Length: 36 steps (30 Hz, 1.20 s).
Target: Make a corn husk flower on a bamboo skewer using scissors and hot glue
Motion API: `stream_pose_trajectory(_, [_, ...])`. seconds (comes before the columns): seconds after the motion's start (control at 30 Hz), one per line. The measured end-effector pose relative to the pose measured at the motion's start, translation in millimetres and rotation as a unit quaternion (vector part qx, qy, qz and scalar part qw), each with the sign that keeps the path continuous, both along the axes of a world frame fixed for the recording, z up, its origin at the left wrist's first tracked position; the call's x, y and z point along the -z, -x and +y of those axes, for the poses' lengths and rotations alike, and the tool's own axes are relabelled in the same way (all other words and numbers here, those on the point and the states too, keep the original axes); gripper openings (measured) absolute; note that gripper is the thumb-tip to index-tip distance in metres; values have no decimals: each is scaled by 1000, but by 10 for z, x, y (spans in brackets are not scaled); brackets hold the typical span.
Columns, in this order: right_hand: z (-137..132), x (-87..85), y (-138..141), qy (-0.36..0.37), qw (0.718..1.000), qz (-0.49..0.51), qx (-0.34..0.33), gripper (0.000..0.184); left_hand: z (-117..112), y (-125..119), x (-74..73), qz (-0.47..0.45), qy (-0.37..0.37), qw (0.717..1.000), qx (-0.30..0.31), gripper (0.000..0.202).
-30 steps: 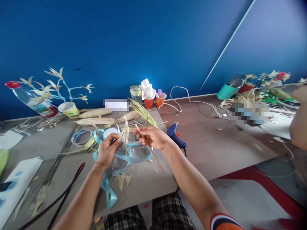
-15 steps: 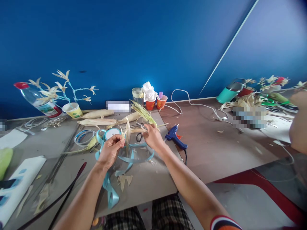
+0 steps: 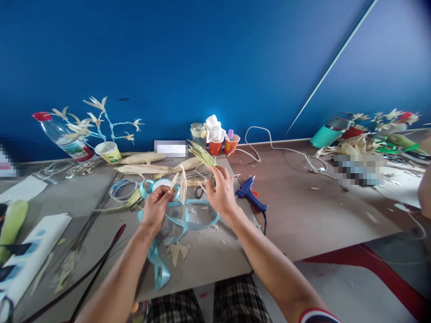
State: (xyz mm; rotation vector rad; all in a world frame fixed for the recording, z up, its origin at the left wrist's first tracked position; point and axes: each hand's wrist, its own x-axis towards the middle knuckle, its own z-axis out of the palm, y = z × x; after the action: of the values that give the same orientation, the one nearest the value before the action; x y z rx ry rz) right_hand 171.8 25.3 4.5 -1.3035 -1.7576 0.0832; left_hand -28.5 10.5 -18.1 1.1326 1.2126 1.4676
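Note:
My left hand (image 3: 156, 208) is closed in a pinch on a small pale piece of corn husk (image 3: 174, 180), which points up from its fingertips. Just right of it, another husk strip (image 3: 183, 186) stands up above the table. My right hand (image 3: 222, 192) is above the table with thumb and fingers apart, near the green-tipped husk bundle (image 3: 203, 154). A thin pale strip beside its thumb may or may not touch it. Light-blue ribbon (image 3: 193, 225) loops loosely between and below the hands, and its roll lies partly hidden behind my left hand.
A blue glue gun (image 3: 251, 195) lies right of my right hand, its cord running off the table edge. Husk flowers on blue stems stand in a yellow paper cup (image 3: 108, 153). Red cups (image 3: 231, 144) stand at the back. A power strip (image 3: 37, 251) lies at left.
My right hand has drawn back from the husk pieces and its fingers have spread. My left hand still pinches the husk piece, turned slightly. The view has shifted a little left.

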Motion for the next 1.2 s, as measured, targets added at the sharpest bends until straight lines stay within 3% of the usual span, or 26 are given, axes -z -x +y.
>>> stream_pose_trajectory(0.27, [74,18,-61,-3,1000,13,25,22,18,-10,-23,-106,29,994,-5,23])
stream_pose_trajectory(0.4, [98,38,-72,-4,999,52,9,29,34,21,-52,-162,32,986,3,25])
stream_pose_trajectory(0.5, [30,20,1,62,988,91,-105,31,47,64,-75,-202,37,979,20,24])
stream_pose_trajectory(0.6, [-110,20,165,150,955,93,-239,25,47,105,-94,-228,50,970,61,22])
stream_pose_trajectory(0.67, [-211,40,287,206,933,77,-287,24,41,124,-100,-247,53,963,97,22])
stream_pose_trajectory(0.83, [-356,58,441,288,913,54,-282,27,34,150,-84,-281,51,949,137,22])
stream_pose_trajectory(1.1, [-356,112,470,395,861,111,-300,15,24,114,-82,-248,35,960,121,21])
stream_pose_trajectory(1.2, [-340,169,477,391,860,131,-300,17,31,105,-73,-243,43,964,96,18])
